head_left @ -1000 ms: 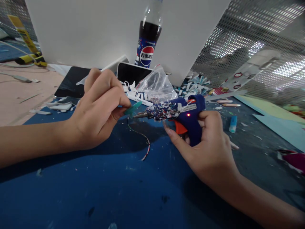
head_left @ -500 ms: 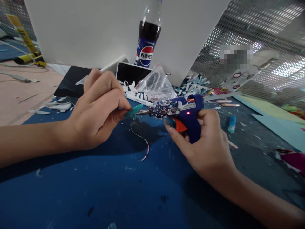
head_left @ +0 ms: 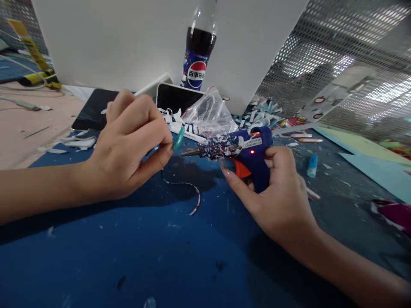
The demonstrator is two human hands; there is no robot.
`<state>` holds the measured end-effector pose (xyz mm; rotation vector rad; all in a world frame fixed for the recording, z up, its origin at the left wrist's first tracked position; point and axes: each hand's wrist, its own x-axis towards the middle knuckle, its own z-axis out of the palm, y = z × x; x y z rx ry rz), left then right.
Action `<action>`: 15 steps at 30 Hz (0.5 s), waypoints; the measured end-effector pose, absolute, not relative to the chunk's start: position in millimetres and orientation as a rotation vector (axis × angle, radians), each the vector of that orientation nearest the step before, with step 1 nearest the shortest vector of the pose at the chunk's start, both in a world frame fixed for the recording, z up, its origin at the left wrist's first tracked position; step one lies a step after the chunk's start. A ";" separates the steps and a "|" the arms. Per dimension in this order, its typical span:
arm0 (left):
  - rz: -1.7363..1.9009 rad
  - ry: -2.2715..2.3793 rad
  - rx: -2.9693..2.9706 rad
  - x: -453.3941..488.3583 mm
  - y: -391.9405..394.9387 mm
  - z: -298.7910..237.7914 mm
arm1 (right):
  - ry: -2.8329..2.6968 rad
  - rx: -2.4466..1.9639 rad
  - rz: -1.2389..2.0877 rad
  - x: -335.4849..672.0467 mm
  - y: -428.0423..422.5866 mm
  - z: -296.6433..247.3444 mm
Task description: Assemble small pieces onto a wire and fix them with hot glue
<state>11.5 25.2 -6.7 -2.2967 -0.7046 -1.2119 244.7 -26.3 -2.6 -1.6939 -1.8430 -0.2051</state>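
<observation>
Between thumb and fingertips, my left hand [head_left: 133, 143] pinches a small teal piece [head_left: 179, 139], now seen nearly edge-on; its kind is not clear. A thin multicoloured cord [head_left: 189, 185] trails on the blue table below that hand. My right hand [head_left: 279, 188] is wrapped round the handle of a blue hot glue gun [head_left: 237, 145] with an orange trigger and a lit red light. Colourful scraps coat the gun's barrel. Its metal nozzle points left, close to the teal piece, with a small gap between them.
Behind the hands stand a cola bottle [head_left: 197, 55], a phone [head_left: 180, 99] and a clear plastic bag [head_left: 210, 113]. A dark tablet-like slab [head_left: 93, 111] lies left. Paper scraps [head_left: 263, 113] heap at the back right, near a blue stick [head_left: 312, 166] and pale blue sheets [head_left: 379, 171].
My left hand has turned the teal piece from a broad view to edge-on and drawn slightly left, away from the nozzle. The cord's upper end has shifted left. The glue gun has barely moved.
</observation>
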 end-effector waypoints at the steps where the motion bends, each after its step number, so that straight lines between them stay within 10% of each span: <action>1: -1.212 -0.720 -2.294 12.1 25.4 -6.9 | -1.842 -1.689 -0.202 244.4 -26.5 -2.6; 15: -1.219 -0.737 -2.322 15.2 27.9 -8.1 | -1.838 -1.668 -0.161 242.3 -27.8 -1.9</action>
